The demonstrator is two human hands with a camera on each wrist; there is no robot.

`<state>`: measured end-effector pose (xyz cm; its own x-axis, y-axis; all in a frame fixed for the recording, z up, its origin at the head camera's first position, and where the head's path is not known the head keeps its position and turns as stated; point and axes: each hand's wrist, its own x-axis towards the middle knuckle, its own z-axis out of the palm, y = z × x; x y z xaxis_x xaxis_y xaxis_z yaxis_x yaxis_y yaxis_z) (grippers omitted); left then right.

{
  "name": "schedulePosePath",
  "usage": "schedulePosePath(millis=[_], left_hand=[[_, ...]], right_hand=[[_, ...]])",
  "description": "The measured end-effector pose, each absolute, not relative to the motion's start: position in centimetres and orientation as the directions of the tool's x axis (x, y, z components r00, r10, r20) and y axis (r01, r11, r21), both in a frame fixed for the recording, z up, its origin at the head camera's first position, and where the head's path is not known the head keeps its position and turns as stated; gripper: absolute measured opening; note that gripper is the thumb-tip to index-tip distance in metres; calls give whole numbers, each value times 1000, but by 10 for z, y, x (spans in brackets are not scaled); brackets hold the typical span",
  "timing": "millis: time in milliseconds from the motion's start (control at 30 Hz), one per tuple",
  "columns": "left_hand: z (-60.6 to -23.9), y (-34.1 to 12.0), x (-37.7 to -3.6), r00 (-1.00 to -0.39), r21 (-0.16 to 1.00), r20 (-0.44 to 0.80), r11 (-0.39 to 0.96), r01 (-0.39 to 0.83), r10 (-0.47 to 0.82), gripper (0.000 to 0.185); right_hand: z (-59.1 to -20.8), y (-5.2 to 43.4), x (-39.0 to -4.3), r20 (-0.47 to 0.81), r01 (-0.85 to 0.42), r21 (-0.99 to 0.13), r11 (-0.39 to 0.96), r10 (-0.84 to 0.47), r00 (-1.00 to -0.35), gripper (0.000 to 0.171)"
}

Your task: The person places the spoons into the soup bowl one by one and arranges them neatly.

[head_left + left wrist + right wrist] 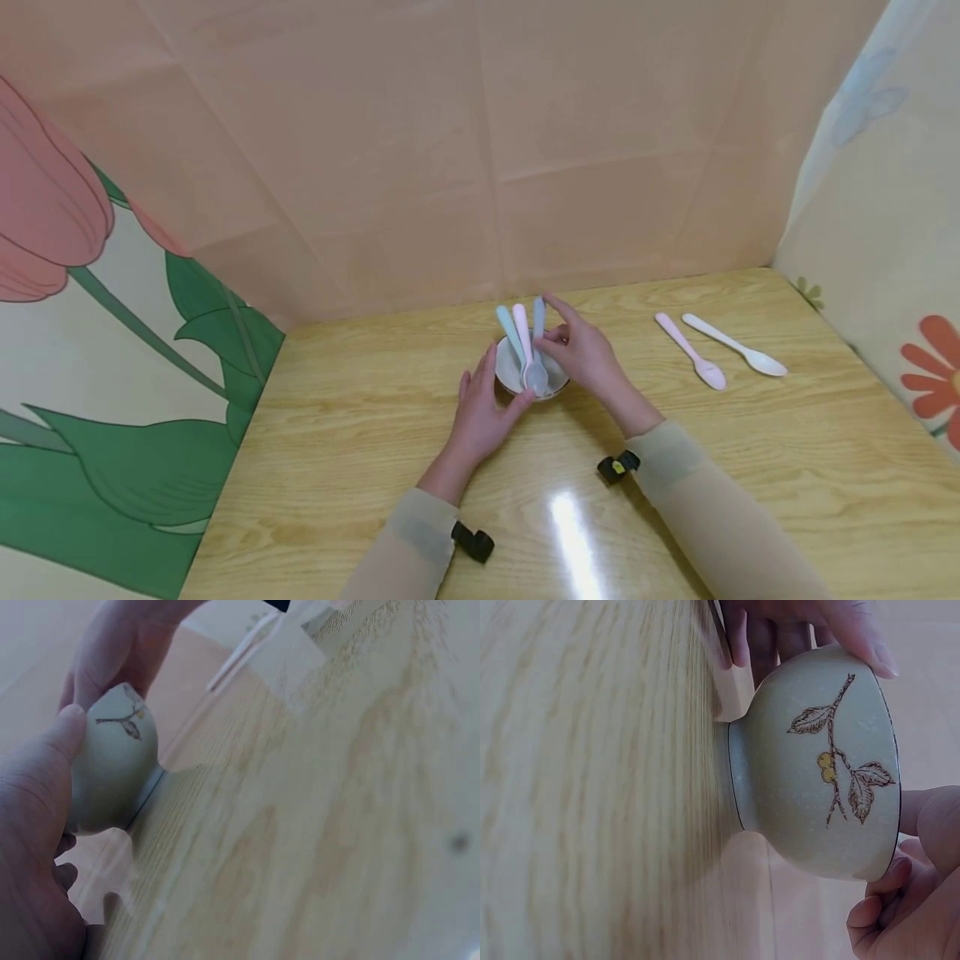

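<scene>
A small cream bowl point(507, 365) with a dark rim and a painted branch with leaves stands upright on the table. My left hand point(480, 417) holds its side, thumb at the near rim and fingers round the left. In the bowl a mint spoon point(509, 327) and a pink spoon point(521, 323) lean with handles up. My right hand point(588, 354) is at the bowl's right side, pinching a grey-blue spoon point(539, 317) whose head is down in the bowl. The right wrist view shows the bowl's outer wall point(802, 765) between both hands; the spoons are out of sight there.
To the right, a pink spoon point(690, 350) and a white spoon point(735, 343) lie side by side on the wooden table point(360, 400). A peach cloth wall point(390, 167) rises behind the table's back edge, with flower-patterned panels at left and right.
</scene>
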<state>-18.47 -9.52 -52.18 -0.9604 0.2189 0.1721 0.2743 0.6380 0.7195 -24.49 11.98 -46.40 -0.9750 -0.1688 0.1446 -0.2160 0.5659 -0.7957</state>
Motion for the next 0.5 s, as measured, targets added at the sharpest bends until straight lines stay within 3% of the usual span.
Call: schedulePosePath(millis=[500], left_hand=[[-523, -95, -185, -963, 726, 159, 635, 264, 218, 101]], right_hand=[[-464, 117, -248, 115, -189, -745, 639, -156, -981, 79]])
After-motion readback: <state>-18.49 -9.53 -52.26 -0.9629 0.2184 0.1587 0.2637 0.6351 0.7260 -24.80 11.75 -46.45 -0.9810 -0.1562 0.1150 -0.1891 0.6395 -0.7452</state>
